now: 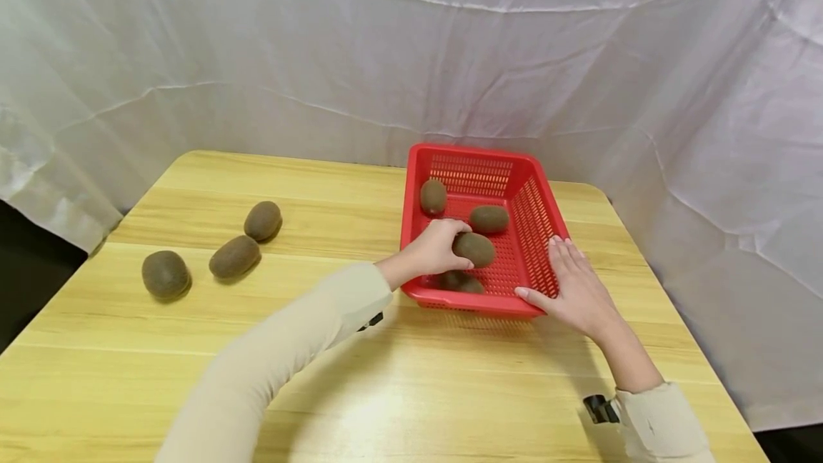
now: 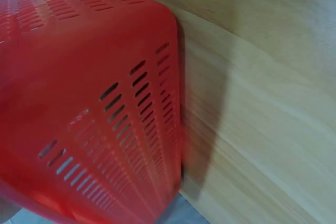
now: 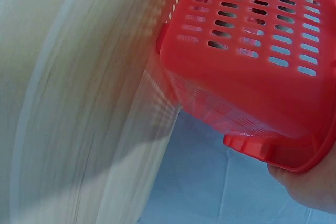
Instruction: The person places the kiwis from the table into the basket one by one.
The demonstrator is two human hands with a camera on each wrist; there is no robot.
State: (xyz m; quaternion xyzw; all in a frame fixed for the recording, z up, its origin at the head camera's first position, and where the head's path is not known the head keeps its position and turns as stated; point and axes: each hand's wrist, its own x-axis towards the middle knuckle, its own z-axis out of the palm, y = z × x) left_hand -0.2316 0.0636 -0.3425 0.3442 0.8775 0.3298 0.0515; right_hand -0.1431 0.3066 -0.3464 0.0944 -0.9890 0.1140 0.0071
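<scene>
In the head view a red plastic basket [image 1: 546, 209] with slotted walls stands on the table. My left hand [image 1: 437, 249] reaches over its left side and holds a kiwi [image 1: 476, 249] between thumb and fingers, inside the basket. Below that hand lies another kiwi [image 1: 461, 282], partly hidden. Two more, a kiwi [image 1: 434, 196] at the back left and a kiwi [image 1: 489, 218] near the middle, rest on the basket floor. My right hand [image 1: 579, 291] rests on the basket's front right corner, fingers straight along the right rim and thumb on the front rim.
Three kiwis lie on the left of the wooden table [image 1: 360, 391]: a kiwi [image 1: 166, 275], a kiwi [image 1: 234, 258] and a kiwi [image 1: 263, 221]. A pale cloth [image 1: 321, 41] hangs behind the table and along its sides.
</scene>
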